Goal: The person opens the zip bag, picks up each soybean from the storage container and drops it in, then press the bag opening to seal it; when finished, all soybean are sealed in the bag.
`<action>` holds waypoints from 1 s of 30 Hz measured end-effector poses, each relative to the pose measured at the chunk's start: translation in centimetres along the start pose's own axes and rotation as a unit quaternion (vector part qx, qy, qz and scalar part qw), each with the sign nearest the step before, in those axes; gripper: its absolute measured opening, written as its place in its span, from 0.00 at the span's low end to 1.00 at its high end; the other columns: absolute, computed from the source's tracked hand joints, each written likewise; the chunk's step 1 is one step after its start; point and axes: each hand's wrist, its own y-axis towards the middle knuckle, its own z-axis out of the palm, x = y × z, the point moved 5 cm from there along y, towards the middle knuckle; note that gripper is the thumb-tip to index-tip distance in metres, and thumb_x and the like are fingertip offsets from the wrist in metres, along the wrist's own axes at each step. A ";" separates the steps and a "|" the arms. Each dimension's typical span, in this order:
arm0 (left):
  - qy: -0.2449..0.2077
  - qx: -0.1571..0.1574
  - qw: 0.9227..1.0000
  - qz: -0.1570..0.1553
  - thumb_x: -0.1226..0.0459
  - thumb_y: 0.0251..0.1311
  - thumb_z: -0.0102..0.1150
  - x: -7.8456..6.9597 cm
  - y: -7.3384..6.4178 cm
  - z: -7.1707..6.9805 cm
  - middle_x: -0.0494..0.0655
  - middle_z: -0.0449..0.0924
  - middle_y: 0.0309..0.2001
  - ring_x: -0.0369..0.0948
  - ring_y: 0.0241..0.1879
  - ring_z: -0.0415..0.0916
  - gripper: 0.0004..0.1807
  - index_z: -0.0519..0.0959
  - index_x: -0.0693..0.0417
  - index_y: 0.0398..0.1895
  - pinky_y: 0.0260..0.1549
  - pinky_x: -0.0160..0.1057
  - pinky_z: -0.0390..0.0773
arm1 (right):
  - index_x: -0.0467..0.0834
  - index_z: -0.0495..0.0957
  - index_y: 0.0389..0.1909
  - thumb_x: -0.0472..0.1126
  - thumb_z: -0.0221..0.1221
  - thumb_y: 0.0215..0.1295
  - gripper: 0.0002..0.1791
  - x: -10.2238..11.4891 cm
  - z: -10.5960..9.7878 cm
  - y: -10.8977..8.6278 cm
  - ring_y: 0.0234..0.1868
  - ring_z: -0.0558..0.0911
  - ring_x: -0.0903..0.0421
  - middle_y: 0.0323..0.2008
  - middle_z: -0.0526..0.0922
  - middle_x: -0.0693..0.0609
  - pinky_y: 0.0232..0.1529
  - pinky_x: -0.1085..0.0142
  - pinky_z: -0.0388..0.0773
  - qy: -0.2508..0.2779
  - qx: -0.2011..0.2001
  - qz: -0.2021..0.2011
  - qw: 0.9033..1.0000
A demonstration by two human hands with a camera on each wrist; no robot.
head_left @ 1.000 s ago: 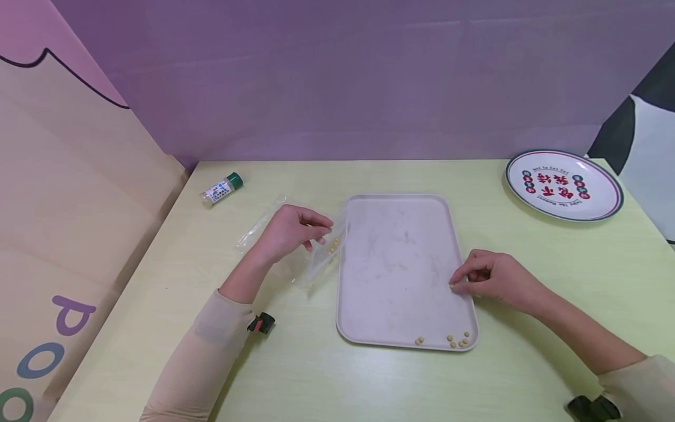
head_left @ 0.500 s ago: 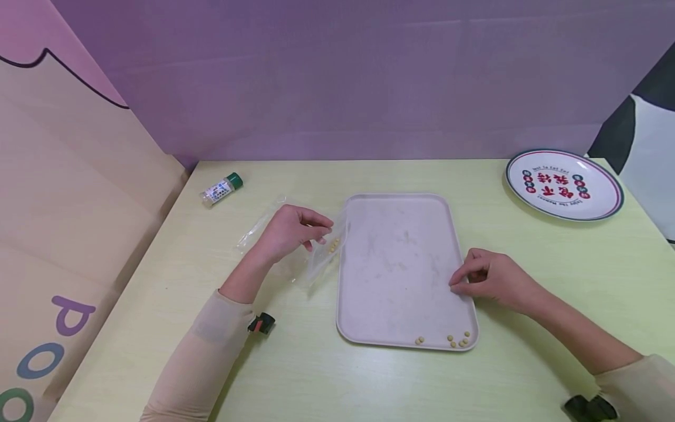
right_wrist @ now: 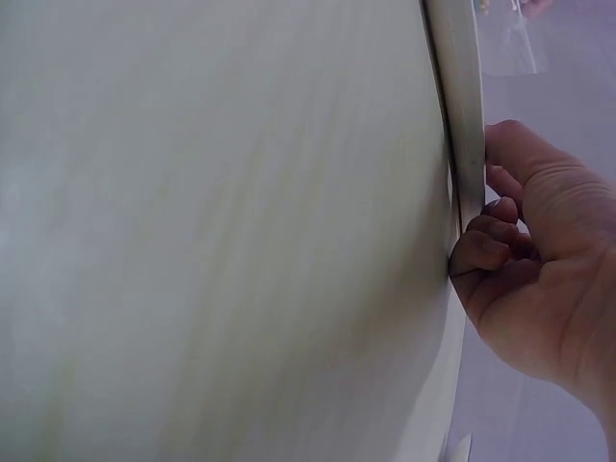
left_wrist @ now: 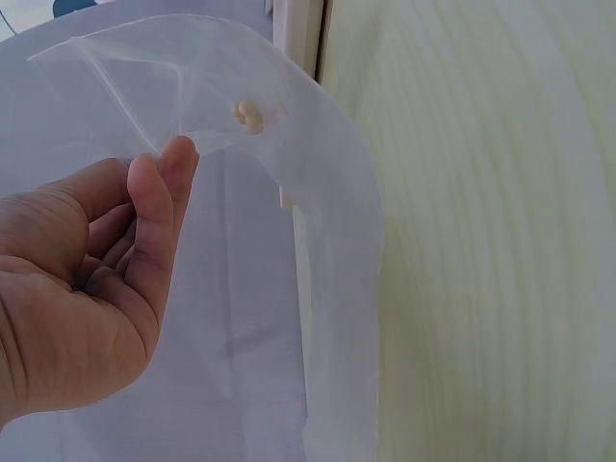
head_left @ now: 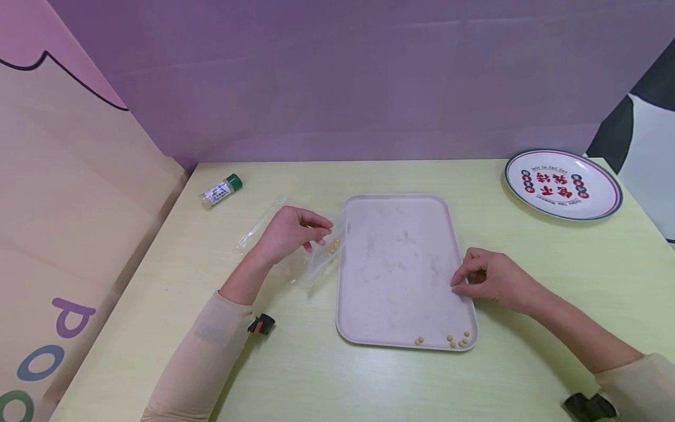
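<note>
My left hand [head_left: 295, 231] pinches a clear plastic bag [head_left: 319, 264] between thumb and fingertips, left of the tray. Low in the bag sit several small yellow beans [left_wrist: 248, 116]. Across from it, my right hand [head_left: 498, 281] is at the right rim of the pale lilac tray [head_left: 395, 234], thumb and index tips together just inside the edge. The right wrist view has its other fingers [right_wrist: 481, 252] curled against the outer side of the rim, and the fingertips inside are hidden; I cannot tell what they pinch. Several loose beans [head_left: 453, 345] lie in the tray's near right corner.
At the back left a small clear jar with a green lid [head_left: 221, 190] lies on its side. A white oval plate [head_left: 564, 205] with red lettering stands at the back right. Purple cloth [head_left: 369, 82] rises behind the pale table [head_left: 316, 381].
The right forearm has shifted very slightly left. A tiny yellowish speck at the right fingertips in the earliest frame no longer shows. The left hand, bag and tray beans stay put.
</note>
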 end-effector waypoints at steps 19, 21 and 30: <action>0.006 -0.004 1.000 0.004 0.67 0.65 0.66 0.0 0.0 -0.1 0.50 0.87 0.44 0.46 0.33 0.84 0.11 0.87 0.60 0.48 0.40 0.58 0.83 | 0.50 0.85 0.32 0.32 0.73 0.57 0.09 1.7 -0.9 0.9 0.30 0.72 0.60 0.27 0.74 0.57 0.26 0.71 0.69 0.012 -0.058 -0.088 0.994; 0.003 -0.003 1.000 0.004 0.68 0.65 0.66 0.0 0.0 0.0 0.48 0.87 0.44 0.45 0.33 0.84 0.11 0.87 0.61 0.48 0.40 0.58 0.83 | 0.50 0.85 0.32 0.32 0.73 0.57 0.09 2.1 -0.9 1.1 0.31 0.73 0.60 0.27 0.75 0.57 0.27 0.71 0.69 0.014 -0.065 -0.094 0.993; 0.005 -0.004 1.000 0.011 0.67 0.65 0.66 -0.2 -0.1 -0.1 0.48 0.87 0.44 0.45 0.32 0.84 0.11 0.87 0.60 0.48 0.41 0.60 0.83 | 0.49 0.85 0.34 0.33 0.71 0.60 0.08 3.5 -0.6 2.2 0.30 0.74 0.59 0.28 0.78 0.56 0.28 0.72 0.70 0.036 -0.058 -0.097 0.993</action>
